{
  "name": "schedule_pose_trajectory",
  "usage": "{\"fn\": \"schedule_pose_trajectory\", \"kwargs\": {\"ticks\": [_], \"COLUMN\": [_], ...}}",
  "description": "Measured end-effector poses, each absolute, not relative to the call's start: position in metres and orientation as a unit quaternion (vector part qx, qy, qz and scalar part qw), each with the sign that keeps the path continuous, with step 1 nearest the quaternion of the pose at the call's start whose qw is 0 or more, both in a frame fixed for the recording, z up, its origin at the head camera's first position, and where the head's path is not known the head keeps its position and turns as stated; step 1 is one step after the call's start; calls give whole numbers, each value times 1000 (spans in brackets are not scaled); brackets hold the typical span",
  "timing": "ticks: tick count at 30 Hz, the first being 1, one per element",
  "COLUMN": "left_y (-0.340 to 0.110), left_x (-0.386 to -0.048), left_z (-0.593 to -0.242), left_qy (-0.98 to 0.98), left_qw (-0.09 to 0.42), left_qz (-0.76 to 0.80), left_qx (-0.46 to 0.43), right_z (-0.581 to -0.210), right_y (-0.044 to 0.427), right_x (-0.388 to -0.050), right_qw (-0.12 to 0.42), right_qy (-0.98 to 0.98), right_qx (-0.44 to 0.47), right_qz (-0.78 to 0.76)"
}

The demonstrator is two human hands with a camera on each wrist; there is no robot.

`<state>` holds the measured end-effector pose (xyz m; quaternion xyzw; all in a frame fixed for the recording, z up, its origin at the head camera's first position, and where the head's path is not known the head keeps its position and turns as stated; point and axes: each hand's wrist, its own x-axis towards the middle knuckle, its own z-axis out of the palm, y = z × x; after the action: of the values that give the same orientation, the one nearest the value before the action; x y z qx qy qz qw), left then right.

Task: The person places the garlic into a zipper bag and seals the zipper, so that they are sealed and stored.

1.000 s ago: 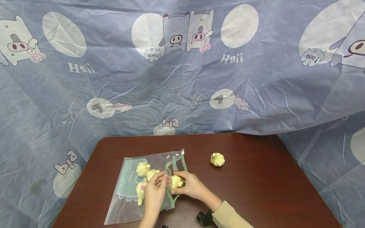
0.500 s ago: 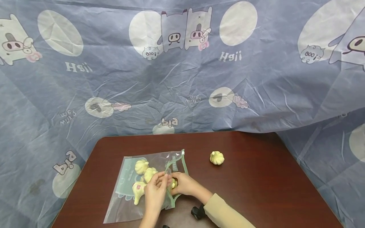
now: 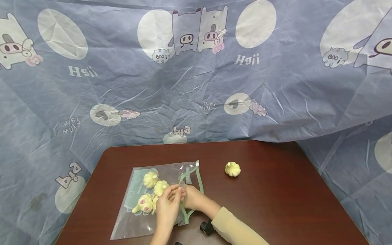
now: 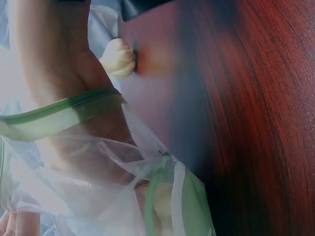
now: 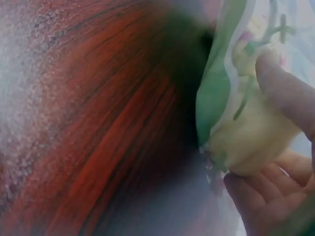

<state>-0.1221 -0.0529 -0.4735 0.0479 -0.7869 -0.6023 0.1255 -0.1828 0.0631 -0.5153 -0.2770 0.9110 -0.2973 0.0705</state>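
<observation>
A clear zip bag with green edging lies on its side, its mouth facing right. Inside it are several pale garlic bulbs, one of them with pink marks. My left hand pinches the upper layer of the bag at its mouth. Reaching in through that mouth, my right hand is partly hidden behind the left fingers and the film. In the right wrist view its thumb and fingers hold a garlic bulb within the bag. Another garlic bulb sits alone on the table, right of the bag.
The dark red-brown wooden table carries everything. A printed blue cloth hangs behind its far edge. Near the right sleeve a black wrist-camera part shows.
My right hand has moved left, deeper into the bag, taking the garlic bulb with it. The pink-marked bulb inside has shifted left and turned. My left hand keeps its pinch.
</observation>
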Motion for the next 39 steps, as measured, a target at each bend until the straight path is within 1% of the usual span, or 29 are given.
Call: {"fn": "schedule_pose_trajectory", "kwargs": {"ticks": [3,6,9,14,18,27,33,39], "left_y": [-54,-56,-57,-57,-57,-55,-54,-54], "left_x": [-122,-122,-123,-124,-122,-124,-126,-124], "left_z": [-475,-475,-473,-469,-470,-472,-471,-471], "left_qy": [-776,-767,-758,-759,-760,-764,-767,-764], "left_qw": [116,105,100,100,95,106,103,101], "left_qz": [-618,-632,-643,-642,-641,-636,-632,-635], "left_qx": [46,39,37,35,37,38,42,48], "right_z": [-511,-502,-492,-475,-469,-476,-481,-483], "right_y": [67,75,86,104,119,155,183,208], "right_x": [-179,-173,-167,-160,-152,-142,-140,-137], "right_qw": [86,109,113,86,64,8,-5,-31], "right_qy": [911,910,905,883,869,871,856,844], "right_qx": [-272,-245,-224,-209,-206,-160,-102,-53], "right_qz": [-298,-317,-344,-412,-446,-465,-506,-533]}}
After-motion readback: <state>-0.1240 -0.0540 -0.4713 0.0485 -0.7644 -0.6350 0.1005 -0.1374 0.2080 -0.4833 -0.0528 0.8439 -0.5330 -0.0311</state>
